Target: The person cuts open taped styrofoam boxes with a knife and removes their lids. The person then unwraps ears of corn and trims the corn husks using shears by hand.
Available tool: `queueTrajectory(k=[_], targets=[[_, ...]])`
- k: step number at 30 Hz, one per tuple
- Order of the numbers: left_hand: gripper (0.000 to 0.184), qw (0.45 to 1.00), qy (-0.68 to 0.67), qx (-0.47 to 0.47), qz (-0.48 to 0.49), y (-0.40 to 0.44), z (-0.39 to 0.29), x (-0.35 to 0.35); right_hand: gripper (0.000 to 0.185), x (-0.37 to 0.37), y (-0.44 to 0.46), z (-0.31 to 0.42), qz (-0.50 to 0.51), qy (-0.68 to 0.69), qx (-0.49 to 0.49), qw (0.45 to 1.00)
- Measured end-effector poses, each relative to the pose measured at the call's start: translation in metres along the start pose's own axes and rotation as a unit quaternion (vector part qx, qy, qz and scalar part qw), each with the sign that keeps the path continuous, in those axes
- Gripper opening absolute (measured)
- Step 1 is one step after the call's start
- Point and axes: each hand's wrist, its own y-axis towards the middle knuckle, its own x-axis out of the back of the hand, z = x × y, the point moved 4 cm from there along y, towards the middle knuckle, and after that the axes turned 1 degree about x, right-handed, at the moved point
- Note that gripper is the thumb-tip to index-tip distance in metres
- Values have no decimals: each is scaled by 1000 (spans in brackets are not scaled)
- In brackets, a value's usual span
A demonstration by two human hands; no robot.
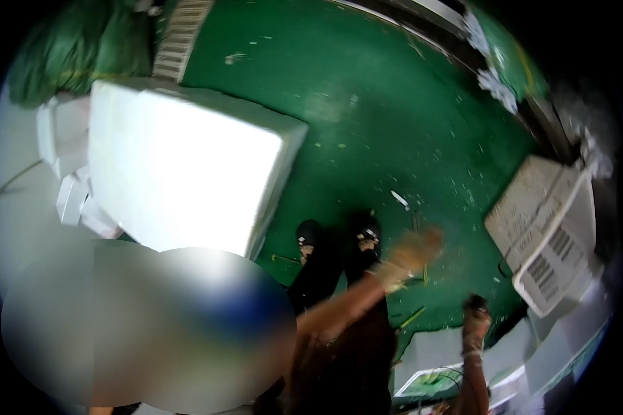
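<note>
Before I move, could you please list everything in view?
large box: 1, white, left of centre
smaller boxes: several, white, far left
sacking: count unclear, green, upper left
slatted grating: 1, pale, upper left
sack: 1, green, upper right
slotted crate: 1, off-white, tilted, right
other boxes: several, white, lower right
sliver: 1, white, centre
strips: several, yellow, lower centre
floor: 1, green, centre
small object: 1, dark, lower right
lower left: blurred out
shoes: 2, black, centre
trousers: 1 pair, dark, lower centre
left hand: 1, pale-covered, blurred, right of centre
right hand: 1, pale wristband, lower right
</note>
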Motion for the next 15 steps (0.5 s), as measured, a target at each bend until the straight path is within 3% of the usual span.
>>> queueTrajectory(k=[1,2,3,4,5,6,8,10,12,14,15], targets=[[23,979,34,200,38,7,39,103,24,-64,22,40,19,-23,5,1000],[26,911,85,403,18,5,84,184,22,-129,41,88,70,70,35,994],[27,921,119,338,-154,-11,129,256,22,-179,52,159,126,-116,134,976],[26,905,329,173,-206,-17,155,323,18,-230,61,213,144,-214,122,959],[24,870,158,339,-323,-21,168,388,16,-272,67,255,144,-138,224,954],[26,856,306,246,-335,-17,164,446,15,-313,70,295,152,-68,324,931],[33,817,324,280,-387,-22,196,528,18,-382,103,326,192,54,345,917],[47,763,323,426,-365,-28,231,582,18,-434,104,388,232,23,321,918],[44,752,257,489,-359,-31,275,609,16,-485,99,449,317,114,285,897],[41,741,258,480,-393,-26,291,616,13,-545,116,498,390,86,345,850],[38,729,271,477,-408,-29,298,612,12,-570,106,525,425,142,312,837]])
